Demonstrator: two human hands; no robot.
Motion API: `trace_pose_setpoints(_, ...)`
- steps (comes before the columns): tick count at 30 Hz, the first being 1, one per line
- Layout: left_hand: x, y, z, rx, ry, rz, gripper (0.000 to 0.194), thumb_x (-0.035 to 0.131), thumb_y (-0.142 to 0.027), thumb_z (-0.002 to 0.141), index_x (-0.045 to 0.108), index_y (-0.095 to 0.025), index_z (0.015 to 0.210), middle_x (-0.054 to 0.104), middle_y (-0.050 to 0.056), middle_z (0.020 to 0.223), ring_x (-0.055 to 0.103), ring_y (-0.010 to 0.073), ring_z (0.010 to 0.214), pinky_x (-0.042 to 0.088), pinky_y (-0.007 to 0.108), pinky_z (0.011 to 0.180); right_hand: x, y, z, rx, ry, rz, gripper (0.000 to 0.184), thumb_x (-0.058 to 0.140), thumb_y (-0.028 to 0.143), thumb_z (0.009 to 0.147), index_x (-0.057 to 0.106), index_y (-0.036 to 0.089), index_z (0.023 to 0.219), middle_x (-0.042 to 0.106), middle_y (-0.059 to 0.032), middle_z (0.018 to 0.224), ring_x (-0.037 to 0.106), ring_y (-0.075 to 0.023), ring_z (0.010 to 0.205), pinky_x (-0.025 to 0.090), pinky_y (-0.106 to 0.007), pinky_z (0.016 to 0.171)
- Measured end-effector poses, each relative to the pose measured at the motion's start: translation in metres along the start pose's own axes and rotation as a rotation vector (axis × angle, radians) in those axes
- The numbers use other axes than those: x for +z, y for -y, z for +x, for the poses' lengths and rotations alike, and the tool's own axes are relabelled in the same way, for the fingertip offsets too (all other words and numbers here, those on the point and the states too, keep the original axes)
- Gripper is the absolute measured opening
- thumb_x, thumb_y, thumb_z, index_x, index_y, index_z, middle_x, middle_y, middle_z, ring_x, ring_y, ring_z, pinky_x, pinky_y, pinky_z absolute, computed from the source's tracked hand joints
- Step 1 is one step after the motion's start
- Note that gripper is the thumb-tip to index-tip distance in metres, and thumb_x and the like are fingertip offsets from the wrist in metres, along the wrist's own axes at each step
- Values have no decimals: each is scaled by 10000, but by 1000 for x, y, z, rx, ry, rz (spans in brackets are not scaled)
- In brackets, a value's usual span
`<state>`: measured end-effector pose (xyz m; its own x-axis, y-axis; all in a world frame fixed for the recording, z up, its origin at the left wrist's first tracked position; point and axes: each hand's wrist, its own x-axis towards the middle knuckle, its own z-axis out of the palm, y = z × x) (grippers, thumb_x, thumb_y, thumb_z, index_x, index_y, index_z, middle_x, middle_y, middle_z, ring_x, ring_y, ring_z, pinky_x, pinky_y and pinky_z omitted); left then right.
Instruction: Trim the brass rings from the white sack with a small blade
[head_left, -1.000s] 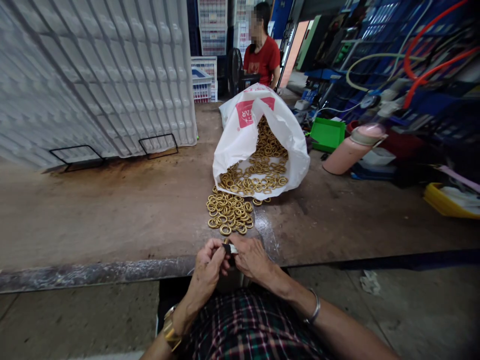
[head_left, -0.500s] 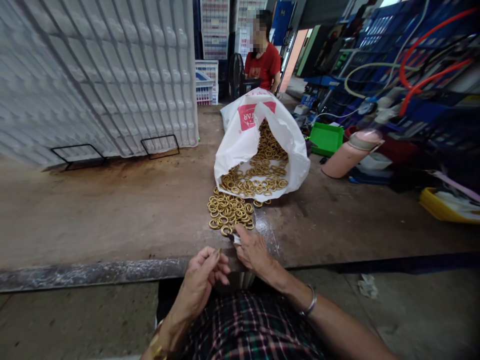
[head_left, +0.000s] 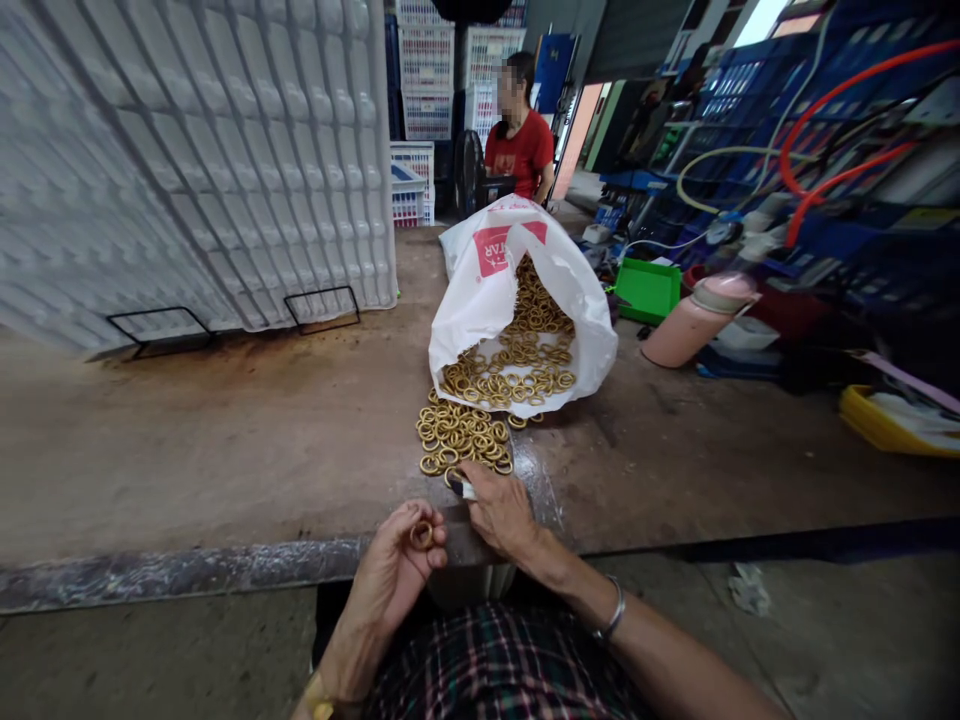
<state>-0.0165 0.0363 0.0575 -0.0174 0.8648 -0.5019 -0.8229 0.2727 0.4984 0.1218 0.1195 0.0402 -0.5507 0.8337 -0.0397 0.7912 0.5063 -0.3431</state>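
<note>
My left hand is closed on a brass-coloured ring, pinched between thumb and fingers just over the table's front edge. My right hand grips a small tool with a dark tip and a white part; its exact kind is unclear. That tip meets a ring at the near edge of a loose pile of rings. Behind the pile, a white plastic sack with red print lies on its side, its mouth facing me and many more rings inside.
White ribbed panels stand at left on black wire stands. To the right are a green tray, a pink bottle and a yellow tray on the wooden table. A person in red is beyond the sack.
My left hand has turned, so the ring in it now shows face-on. My right hand stays at the pile's near edge with the tool. The view has tilted up slightly.
</note>
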Motion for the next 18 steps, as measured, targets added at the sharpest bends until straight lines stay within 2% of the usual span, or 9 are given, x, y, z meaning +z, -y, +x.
trace_pose_setpoints(4,3,2,7,11,-75,21,231,721,-259,647,532,-128,677,599,17,681,552,94,568,430,183,456,4,-8,2,7,-132,172,331,420,59,706,581,199,959,663,-48,891,591,-159,807,388,-228,705)
trace_pose_setpoints(8,10,4,12,131,-55,244,279,707,-342,661,519,-149,733,558,-18,651,514,79,518,393,162,397,0,-11,4,-37,-177,433,172,401,177,810,570,204,790,602,-4,688,527,-123,618,366,-207,594)
trace_pose_setpoints(12,17,4,19,280,-101,523,393,680,-416,657,531,-163,918,530,-45,607,463,75,455,367,164,359,-9,-5,1,-75,-153,597,253,372,315,862,509,199,685,509,21,606,456,-107,561,337,-207,548)
trace_pose_setpoints(15,20,5,21,311,-114,709,344,625,-442,689,558,-145,849,473,-62,522,405,65,404,341,166,356,-14,1,-2,-100,-94,662,286,362,352,865,498,197,666,472,30,584,427,-104,546,324,-212,540)
trace_pose_setpoints(18,20,6,20,368,-129,811,293,569,-439,730,567,-149,766,444,-65,485,386,65,399,325,170,378,-16,5,-2,-57,-50,779,318,378,381,854,469,194,612,453,37,553,415,-98,534,325,-211,535)
